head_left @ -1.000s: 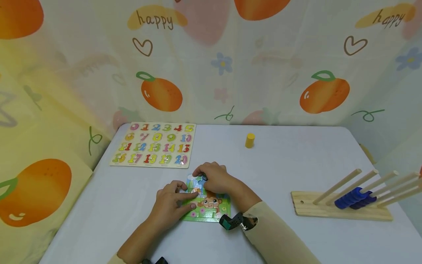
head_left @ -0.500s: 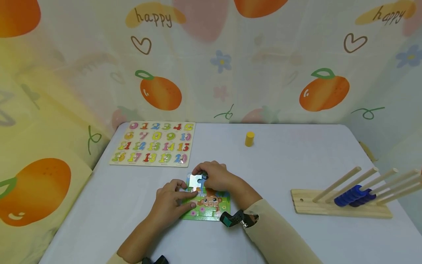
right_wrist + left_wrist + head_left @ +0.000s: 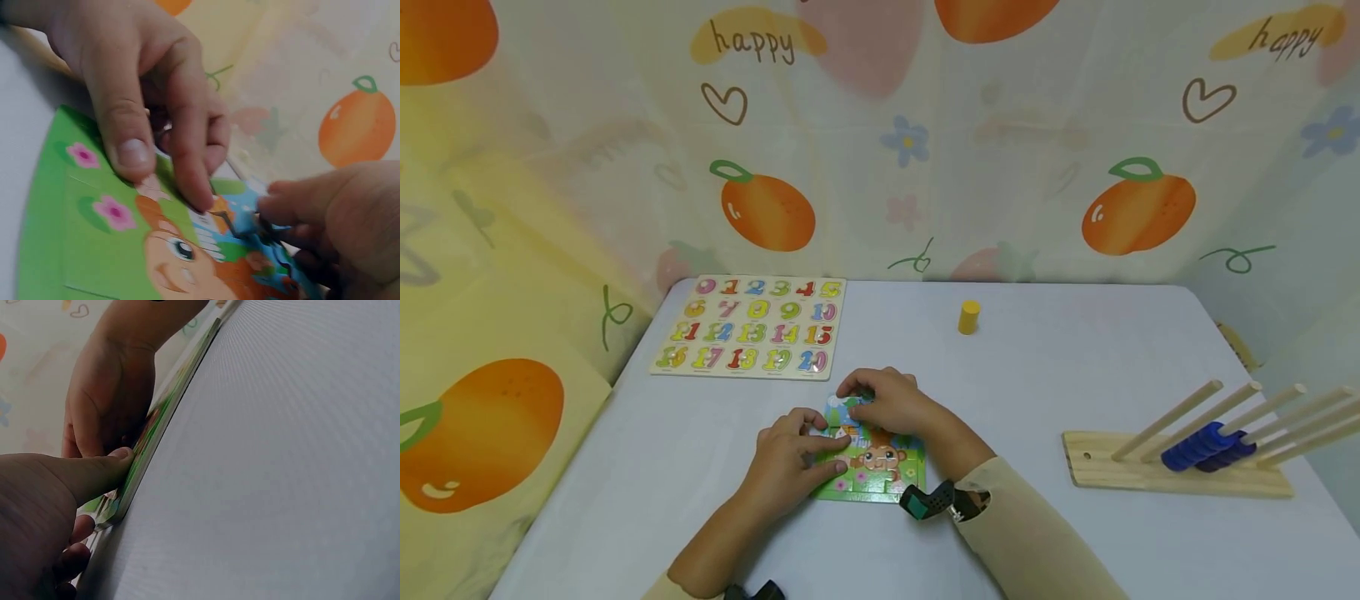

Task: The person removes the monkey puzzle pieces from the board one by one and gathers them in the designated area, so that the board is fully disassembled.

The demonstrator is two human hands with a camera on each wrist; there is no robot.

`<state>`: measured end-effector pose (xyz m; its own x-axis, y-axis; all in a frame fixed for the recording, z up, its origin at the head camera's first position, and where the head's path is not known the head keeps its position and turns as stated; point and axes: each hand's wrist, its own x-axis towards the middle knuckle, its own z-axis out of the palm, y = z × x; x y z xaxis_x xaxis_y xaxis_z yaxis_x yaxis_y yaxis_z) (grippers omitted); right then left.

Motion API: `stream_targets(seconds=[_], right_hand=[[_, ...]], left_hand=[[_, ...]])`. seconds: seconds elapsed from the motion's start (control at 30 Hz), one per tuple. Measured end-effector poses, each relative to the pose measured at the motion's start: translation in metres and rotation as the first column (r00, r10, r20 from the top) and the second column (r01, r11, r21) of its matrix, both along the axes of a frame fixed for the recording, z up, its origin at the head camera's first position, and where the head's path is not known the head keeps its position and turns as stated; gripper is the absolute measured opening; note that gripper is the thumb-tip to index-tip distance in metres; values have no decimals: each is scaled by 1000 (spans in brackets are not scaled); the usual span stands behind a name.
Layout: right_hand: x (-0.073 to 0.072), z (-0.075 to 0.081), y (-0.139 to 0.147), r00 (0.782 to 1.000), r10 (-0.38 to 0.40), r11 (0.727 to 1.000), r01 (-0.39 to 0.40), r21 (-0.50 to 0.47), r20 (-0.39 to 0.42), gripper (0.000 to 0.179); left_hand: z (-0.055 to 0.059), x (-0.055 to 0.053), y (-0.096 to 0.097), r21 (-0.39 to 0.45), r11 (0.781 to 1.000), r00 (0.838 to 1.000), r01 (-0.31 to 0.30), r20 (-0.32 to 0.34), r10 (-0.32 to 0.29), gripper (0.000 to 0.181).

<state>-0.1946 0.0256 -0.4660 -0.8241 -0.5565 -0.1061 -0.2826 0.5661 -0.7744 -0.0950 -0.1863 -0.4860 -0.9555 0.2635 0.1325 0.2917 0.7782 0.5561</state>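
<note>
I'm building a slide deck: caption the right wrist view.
The left hand touches a monkey jigsaw, while the right hand works at its blue part.

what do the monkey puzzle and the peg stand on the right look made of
Monkey puzzle: likely cardboard or thin wood, with a smooth, printed finish cut by interlocking seams. Peg stand: probably unpainted wood, fairly matte, judging by its pale tan color and faint grain.

Soft light is filling the head view, yellow glowing at left on the fruit-printed pale cloth backdrop (image 3: 850, 158). The left-wrist view is looking dim, ripples fanning over the smooth white tabletop (image 3: 269, 450); the right-wrist is blurring.
</note>
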Motion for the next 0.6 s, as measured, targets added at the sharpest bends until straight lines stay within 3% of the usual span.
stream_targets(seconds=[0.27, 0.6], right_hand=[[2, -3, -9, 995, -95, 995, 95, -43, -5, 15], [0, 5, -5, 980, -134, 974, 159, -165, 150, 15]], left_hand=[[0, 0, -1, -6, 1000, 1000, 0, 1, 0, 33], [-3, -1, -2, 4, 1000, 1000, 12, -22, -12, 33]])
